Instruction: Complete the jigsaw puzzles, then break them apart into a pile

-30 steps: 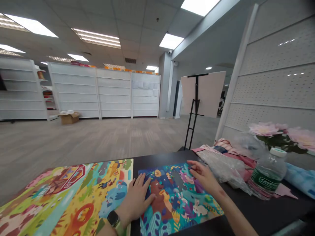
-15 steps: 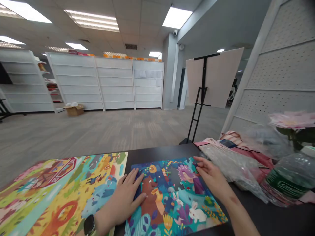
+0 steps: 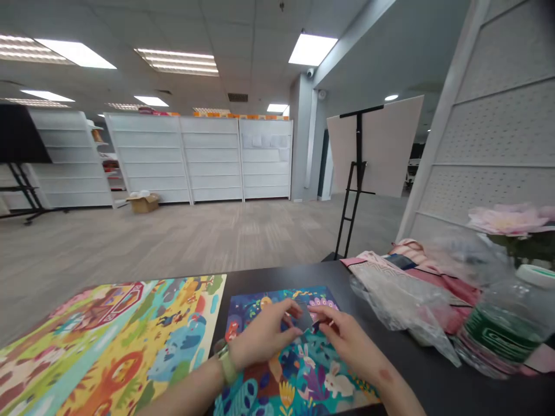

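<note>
A dark blue and teal jigsaw puzzle (image 3: 318, 372) with rabbits and flowers lies on the black table. Near its upper middle, a bare grey patch (image 3: 304, 316) shows between my hands. Over the puzzle's left half, my left hand (image 3: 273, 329) has its thumb and fingers apart beside that patch, with nothing visible in them. From the right, my right hand (image 3: 340, 335) pinches a small dark puzzle piece (image 3: 315, 327) between thumb and fingers at the patch's edge. My fingers cover part of the piece. A watch with a light green band (image 3: 226, 363) is on my left wrist.
On the left lies a bright yellow and green animal picture (image 3: 130, 341). To the right are a clear plastic bag (image 3: 403, 297), pink fabric (image 3: 446, 280), a green-labelled bottle (image 3: 498, 323) and a pink flower (image 3: 507, 221). An easel (image 3: 358, 173) stands beyond the black table (image 3: 277, 277).
Both hands have moved inward from the puzzle's side edges to the grey patch. My right hand now pinches a small puzzle piece. The camera view has shifted slightly.
</note>
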`<state>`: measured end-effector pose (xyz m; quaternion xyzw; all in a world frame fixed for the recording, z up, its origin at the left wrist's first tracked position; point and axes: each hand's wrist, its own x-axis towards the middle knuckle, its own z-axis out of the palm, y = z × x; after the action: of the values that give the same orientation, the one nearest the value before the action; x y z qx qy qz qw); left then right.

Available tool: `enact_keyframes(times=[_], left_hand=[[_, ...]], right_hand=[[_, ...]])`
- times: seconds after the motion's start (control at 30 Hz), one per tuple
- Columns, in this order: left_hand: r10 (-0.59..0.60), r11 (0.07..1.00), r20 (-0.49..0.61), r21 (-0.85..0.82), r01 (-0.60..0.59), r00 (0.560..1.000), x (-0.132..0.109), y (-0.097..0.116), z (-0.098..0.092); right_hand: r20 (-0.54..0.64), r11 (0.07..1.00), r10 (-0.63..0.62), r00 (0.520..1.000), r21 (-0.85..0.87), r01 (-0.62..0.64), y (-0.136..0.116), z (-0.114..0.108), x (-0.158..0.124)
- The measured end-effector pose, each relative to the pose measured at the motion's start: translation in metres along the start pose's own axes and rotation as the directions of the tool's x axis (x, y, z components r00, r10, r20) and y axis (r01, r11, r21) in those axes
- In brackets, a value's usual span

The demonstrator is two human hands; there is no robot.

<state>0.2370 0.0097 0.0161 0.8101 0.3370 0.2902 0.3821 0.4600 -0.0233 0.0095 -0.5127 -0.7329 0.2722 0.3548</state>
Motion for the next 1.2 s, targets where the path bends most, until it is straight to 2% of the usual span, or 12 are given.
enact_keyframes(times=[0.1,0.17,0.27,0.33,0.5,0.63,0.87,1.03,1.2], left_hand=[[0.07,0.991,0.073,-0.116,-0.061,0.995,0.032,-0.001,0.017],[0.073,0.987,0.045,-0.148,-0.065,0.996,0.044,-0.01,0.019],[0.012,0.999,-0.046,-0.046,-0.014,0.999,0.049,-0.027,0.013],[-0.016,0.999,-0.098,0.045,0.02,0.995,0.047,-0.037,0.006],[0.009,0.988,-0.162,0.153,0.017,0.987,0.039,-0.05,0.005],[0.068,0.962,-0.162,0.271,-0.022,0.984,0.038,-0.052,0.009],[0.057,0.96,-0.186,0.28,-0.003,0.981,0.035,-0.049,0.006],[0.109,0.94,-0.111,0.334,-0.066,0.988,0.031,-0.04,0.008],[0.068,0.933,-0.092,0.36,-0.03,0.993,0.033,-0.043,0.011]], right_hand=[[-0.006,0.999,0.005,1.0,0.046,-0.005,0.001,-0.003,0.0],[-0.102,0.998,0.03,0.994,0.055,-0.025,0.005,-0.008,0.001],[-0.315,0.997,0.081,0.946,0.022,-0.078,0.012,-0.015,0.003],[-0.386,0.994,0.102,0.917,0.0,-0.11,0.018,-0.016,0.004],[-0.352,0.992,0.108,0.93,-0.02,-0.122,0.025,-0.013,0.004],[-0.345,0.988,0.123,0.931,-0.042,-0.146,0.02,-0.014,0.002],[-0.305,0.986,0.113,0.946,-0.086,-0.146,0.017,-0.015,-0.004],[-0.307,0.984,0.122,0.944,-0.091,-0.157,0.022,-0.015,-0.01],[-0.314,0.979,0.135,0.94,-0.102,-0.174,0.017,-0.013,-0.01]])
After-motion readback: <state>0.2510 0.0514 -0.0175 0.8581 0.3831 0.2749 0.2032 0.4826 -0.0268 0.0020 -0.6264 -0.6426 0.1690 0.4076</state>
